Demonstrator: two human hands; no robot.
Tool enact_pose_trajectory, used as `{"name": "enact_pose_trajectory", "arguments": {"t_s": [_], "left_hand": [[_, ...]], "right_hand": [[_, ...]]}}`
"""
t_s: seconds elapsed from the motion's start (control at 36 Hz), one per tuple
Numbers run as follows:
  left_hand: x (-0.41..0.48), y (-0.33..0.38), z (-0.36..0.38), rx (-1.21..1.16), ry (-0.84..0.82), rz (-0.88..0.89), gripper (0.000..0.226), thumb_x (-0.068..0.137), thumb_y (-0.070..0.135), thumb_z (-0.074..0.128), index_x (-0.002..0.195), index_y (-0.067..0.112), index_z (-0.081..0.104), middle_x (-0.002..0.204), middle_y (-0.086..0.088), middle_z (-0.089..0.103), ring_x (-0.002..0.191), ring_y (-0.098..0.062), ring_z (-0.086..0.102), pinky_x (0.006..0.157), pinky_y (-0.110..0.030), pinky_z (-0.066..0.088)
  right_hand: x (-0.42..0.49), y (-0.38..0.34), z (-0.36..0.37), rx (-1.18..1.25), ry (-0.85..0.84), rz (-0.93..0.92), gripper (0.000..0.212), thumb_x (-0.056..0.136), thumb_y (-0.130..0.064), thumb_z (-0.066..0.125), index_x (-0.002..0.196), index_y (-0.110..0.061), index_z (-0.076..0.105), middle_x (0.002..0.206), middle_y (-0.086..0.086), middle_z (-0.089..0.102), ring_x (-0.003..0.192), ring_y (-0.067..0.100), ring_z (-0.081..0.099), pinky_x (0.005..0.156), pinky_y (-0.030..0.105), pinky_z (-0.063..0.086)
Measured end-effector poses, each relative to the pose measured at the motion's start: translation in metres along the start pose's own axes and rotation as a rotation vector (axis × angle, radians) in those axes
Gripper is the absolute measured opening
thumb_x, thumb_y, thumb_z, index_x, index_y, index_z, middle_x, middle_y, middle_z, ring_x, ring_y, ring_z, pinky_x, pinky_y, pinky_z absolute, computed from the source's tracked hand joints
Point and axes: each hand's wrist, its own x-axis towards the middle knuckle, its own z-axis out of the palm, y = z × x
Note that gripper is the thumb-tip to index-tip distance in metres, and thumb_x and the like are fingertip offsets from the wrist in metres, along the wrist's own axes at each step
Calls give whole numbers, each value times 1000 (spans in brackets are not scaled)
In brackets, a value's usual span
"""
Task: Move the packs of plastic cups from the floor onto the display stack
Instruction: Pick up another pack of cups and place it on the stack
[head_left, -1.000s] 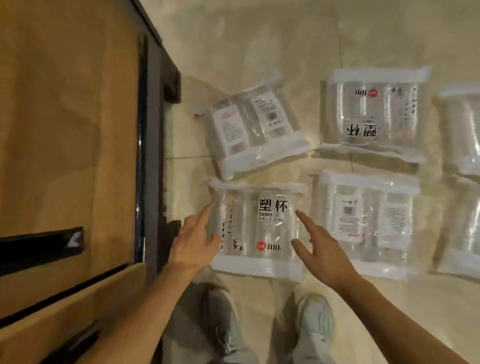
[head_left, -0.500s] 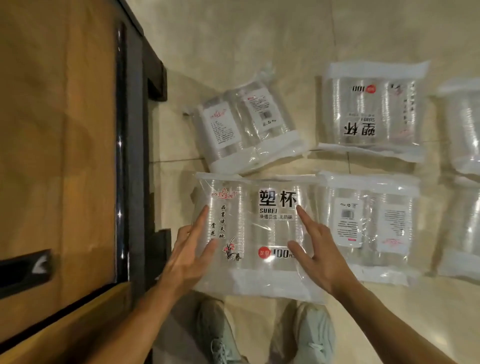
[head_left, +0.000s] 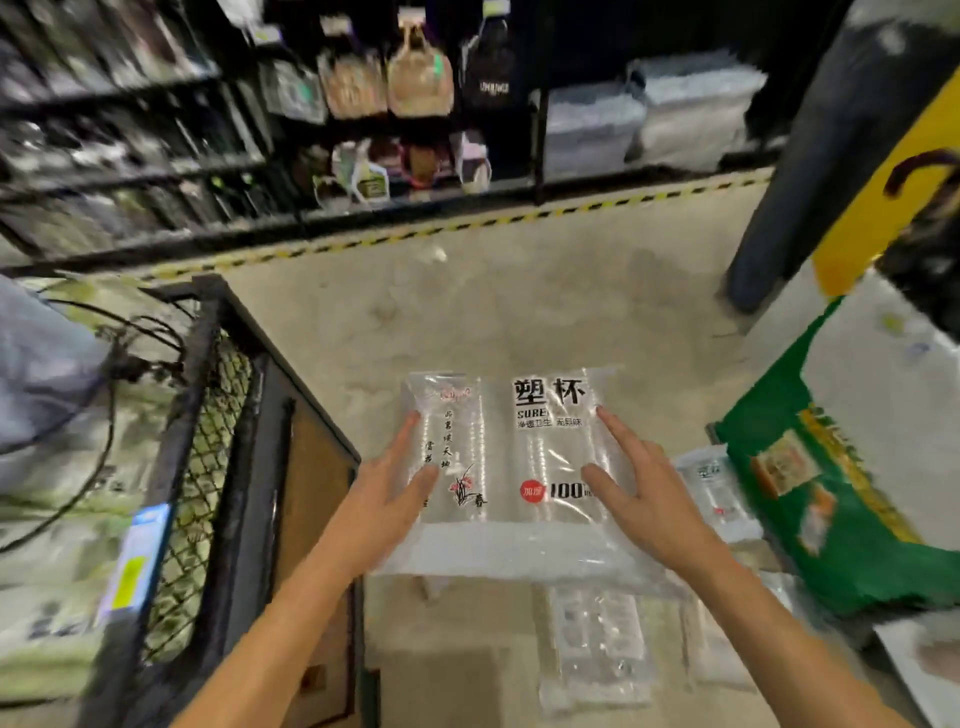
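I hold a clear pack of plastic cups (head_left: 506, 457) with black lettering and a red dot, lifted off the floor at about waist height. My left hand (head_left: 387, 493) grips its left side and my right hand (head_left: 636, 488) grips its right side, fingers spread over the top face. Below the lifted pack, more packs of cups (head_left: 597, 639) lie on the floor, and another pack (head_left: 719, 493) lies to the right.
A black wire-mesh cage (head_left: 208, 415) with a brown board side stands at my left, holding pale bags and cables. A green and white sack (head_left: 841, 467) lies at the right. Dark shelving (head_left: 363, 130) lines the far side behind a yellow-black floor stripe. A dark pillar (head_left: 810, 156) stands right.
The pack has come up off the floor in both hands, and my view has swung up from the floor to the aisle and shelves.
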Motion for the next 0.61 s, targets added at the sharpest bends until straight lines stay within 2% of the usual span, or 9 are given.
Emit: {"name": "enact_pose_trajectory", "arguments": {"t_s": [0.06, 0.11, 0.14, 0.25, 0.36, 0.42, 0.5, 0.61], "left_hand": [[-11, 58, -32, -24, 14, 39, 65, 96, 61, 44, 150, 59, 8, 149, 35, 17, 138, 3, 24, 109, -24, 24], [-22, 107, -57, -18, 13, 79, 65, 89, 74, 43, 143, 69, 7, 154, 35, 14, 147, -5, 18, 120, -38, 20], [-26, 128, -66, -15, 7, 88, 65, 87, 77, 42, 142, 70, 7, 154, 34, 12, 148, -6, 16, 121, -40, 17], [-39, 210, -89, 40, 16, 141, 65, 90, 71, 40, 147, 63, 10, 157, 24, 20, 145, -15, 30, 114, -35, 25], [-47, 279, -94, -57, 0, 195, 61, 96, 56, 49, 149, 55, 20, 160, 18, 20, 147, -14, 24, 115, -34, 24], [-47, 308, -92, -84, -37, 242, 59, 98, 51, 50, 150, 52, 21, 162, 16, 18, 148, -15, 23, 114, -34, 25], [-39, 345, -85, -51, -84, 306, 59, 98, 51, 49, 151, 51, 22, 162, 13, 19, 147, -18, 24, 113, -38, 27], [-19, 381, -69, -13, -181, 385, 62, 94, 60, 50, 148, 59, 20, 162, 9, 23, 143, -23, 34, 107, -42, 35]], "right_hand": [[-15, -40, -50, -3, 44, -15, 64, 93, -58, 53, 145, -64, 16, 146, -4, 39, 123, 10, 40, 99, 32, 32], [-30, -72, -95, -9, 66, -38, 64, 93, -57, 53, 146, -61, 18, 152, -5, 37, 137, 15, 36, 106, 33, 31], [-36, -85, -116, -11, 72, -47, 64, 94, -55, 54, 147, -59, 20, 154, -7, 36, 141, 16, 34, 109, 34, 31], [-60, -123, -188, 21, 138, -76, 63, 94, -48, 59, 149, -50, 28, 156, -9, 36, 141, 15, 35, 108, 31, 32], [-88, -143, -243, 52, 227, -39, 62, 92, -53, 58, 146, -55, 29, 157, -13, 32, 142, 16, 34, 114, 41, 34], [-102, -150, -265, 67, 289, -13, 62, 92, -53, 58, 146, -55, 29, 157, -16, 31, 142, 16, 34, 113, 40, 34], [-122, -153, -292, 47, 392, 39, 63, 93, -51, 58, 148, -50, 30, 158, -13, 30, 143, 17, 33, 112, 38, 33], [-152, -147, -314, 49, 524, 113, 62, 92, -52, 57, 147, -52, 30, 158, -13, 29, 142, 16, 34, 114, 39, 33]]}}
